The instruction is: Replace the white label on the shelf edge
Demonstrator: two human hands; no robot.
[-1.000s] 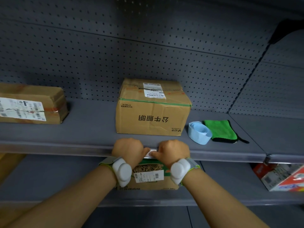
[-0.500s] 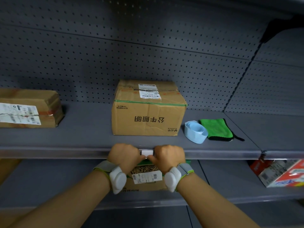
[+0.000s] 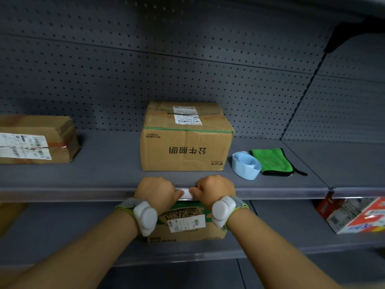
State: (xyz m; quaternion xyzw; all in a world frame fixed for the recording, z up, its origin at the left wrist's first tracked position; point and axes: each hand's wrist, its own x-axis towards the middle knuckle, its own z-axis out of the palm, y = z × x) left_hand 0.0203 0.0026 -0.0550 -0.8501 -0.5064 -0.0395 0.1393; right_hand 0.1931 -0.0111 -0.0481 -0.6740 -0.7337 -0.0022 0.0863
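Note:
A small white label point(image 3: 185, 194) sits in the clear strip along the grey shelf edge point(image 3: 83, 193), below a cardboard box. My left hand point(image 3: 155, 191) pinches the label's left end and my right hand point(image 3: 214, 187) pinches its right end, fingers curled against the strip. Only the label's middle shows between the two hands. Both wrists carry white bands.
On the shelf stand a brown cardboard box point(image 3: 185, 142), a pale blue roll of label tape point(image 3: 245, 165), a green cloth point(image 3: 271, 161) and another carton point(image 3: 35, 140) at left. A green-printed box point(image 3: 185, 224) and a red-white package point(image 3: 358, 215) lie on the lower shelf.
Both hands stay on the label at the shelf edge. The label now lies level in the strip rather than tilted, and the hands have drawn slightly apart.

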